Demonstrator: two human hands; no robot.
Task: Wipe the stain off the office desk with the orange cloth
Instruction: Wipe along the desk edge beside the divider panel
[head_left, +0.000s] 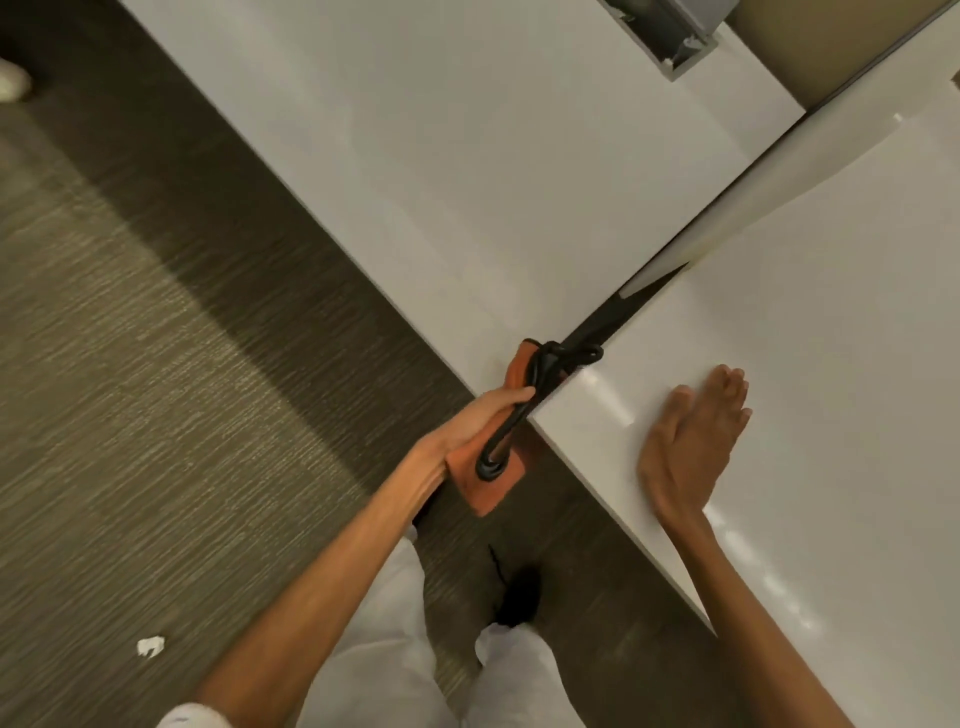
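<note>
- My left hand (478, 421) is clenched around the orange cloth (491, 486), just off the corner of the desk (831, 338), below its edge.
- A black cable (569, 356) loops across the cloth.
- My right hand (691, 441) lies flat on the desk, fingers straight, holding nothing.

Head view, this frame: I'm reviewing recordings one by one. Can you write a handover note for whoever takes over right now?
Left hand: grips the orange cloth at the near edge of the white office desk, off the top. A looped black cable lies across the cloth by that grip.
Right hand: open, flat on the desktop.
Done: no wiping shows, and no stain can be made out.
Left: probably clear the cloth of the cable, find the stain, wipe it.
</note>
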